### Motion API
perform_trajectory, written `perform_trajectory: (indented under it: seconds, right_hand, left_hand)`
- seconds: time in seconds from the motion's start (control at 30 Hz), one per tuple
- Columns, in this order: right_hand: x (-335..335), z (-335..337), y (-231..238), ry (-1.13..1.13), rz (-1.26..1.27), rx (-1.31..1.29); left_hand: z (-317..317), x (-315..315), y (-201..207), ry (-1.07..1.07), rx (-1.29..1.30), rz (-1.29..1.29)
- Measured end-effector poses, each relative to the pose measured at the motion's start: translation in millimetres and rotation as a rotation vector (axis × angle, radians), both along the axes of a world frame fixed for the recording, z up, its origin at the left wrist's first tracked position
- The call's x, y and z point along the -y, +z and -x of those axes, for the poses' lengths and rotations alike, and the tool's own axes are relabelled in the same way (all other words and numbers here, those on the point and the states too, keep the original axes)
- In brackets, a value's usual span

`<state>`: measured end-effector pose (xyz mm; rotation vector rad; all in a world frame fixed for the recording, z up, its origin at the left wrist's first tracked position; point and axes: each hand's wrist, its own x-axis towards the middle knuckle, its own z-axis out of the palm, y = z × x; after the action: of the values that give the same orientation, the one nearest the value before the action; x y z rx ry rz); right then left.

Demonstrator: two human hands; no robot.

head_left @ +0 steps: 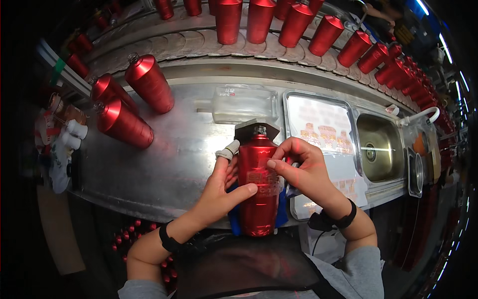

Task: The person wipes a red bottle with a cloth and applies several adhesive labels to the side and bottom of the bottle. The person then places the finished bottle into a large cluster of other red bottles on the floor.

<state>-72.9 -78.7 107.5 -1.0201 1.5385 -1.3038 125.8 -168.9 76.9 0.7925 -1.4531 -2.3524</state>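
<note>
A glossy red bottle (257, 212) with a bare clear neck lies tilted in front of me, its base toward my body. My left hand (217, 192) grips its left side, thumb across the front and fingers behind; a pale wrap covers the index fingertip. At the bottle's upper right side, my right hand (303, 169) is closed in a pinch, thumb and index finger at the edge of a clear film sticker (263, 182) with gold characters. The sticker lies over the bottle's front; how much of it is stuck down I cannot tell. Blue cloth (282, 212) shows beneath the bottle.
Three red bottles (150, 83) stand on the metal table (184, 149) at left. A clear rectangular block (244, 104) lies beyond my bottle. Gold sticker sheets (323, 117) lie in a tray at right, beside a sink (378, 149). A conveyor (199, 45) carries several red bottles.
</note>
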Motion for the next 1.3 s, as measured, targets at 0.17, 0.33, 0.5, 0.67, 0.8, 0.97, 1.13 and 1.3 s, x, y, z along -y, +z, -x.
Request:
perform_trajectory:
  seconds: [0.17, 0.33, 0.5, 0.67, 0.8, 0.97, 1.13, 1.3]
  right_hand:
    - [8.3, -4.9, -5.6, -0.008, 0.005, -0.021]
    - [13.2, -5.0, -10.8, -0.034, 0.004, -0.033]
    - [15.8, -4.5, -12.2, -0.047, -0.017, -0.032]
    - [18.8, -5.5, -13.5, -0.049, -0.024, -0.002]
    - [21.6, -5.4, -23.5, -0.086, 0.022, -0.03]
    - [14.0, -6.1, -29.5, -0.213, -0.087, 0.218]
    - [-6.6, -21.3, -42.5, -0.201, -0.079, 0.304]
    - [-5.4, -22.3, -49.3, -0.187, -0.099, 0.268]
  left_hand:
    - [0.3, -0.6, -14.5, 0.053, -0.051, 0.066]
    - [-1.8, 4.1, -22.1, 0.066, -0.038, 0.032]
    - [-2.3, 7.5, -24.7, 0.062, -0.024, 0.003]
    - [-2.9, 8.8, -27.4, 0.065, -0.021, 0.0]
    - [-4.4, 10.3, -29.5, 0.063, -0.022, -0.001]
    - [-6.6, 12.2, -31.2, 0.052, -0.055, -0.031]
    - [-6.9, 8.1, -29.9, 0.005, -0.037, 0.054]
    - [-5.1, 13.6, -32.8, 0.003, -0.069, 0.032]
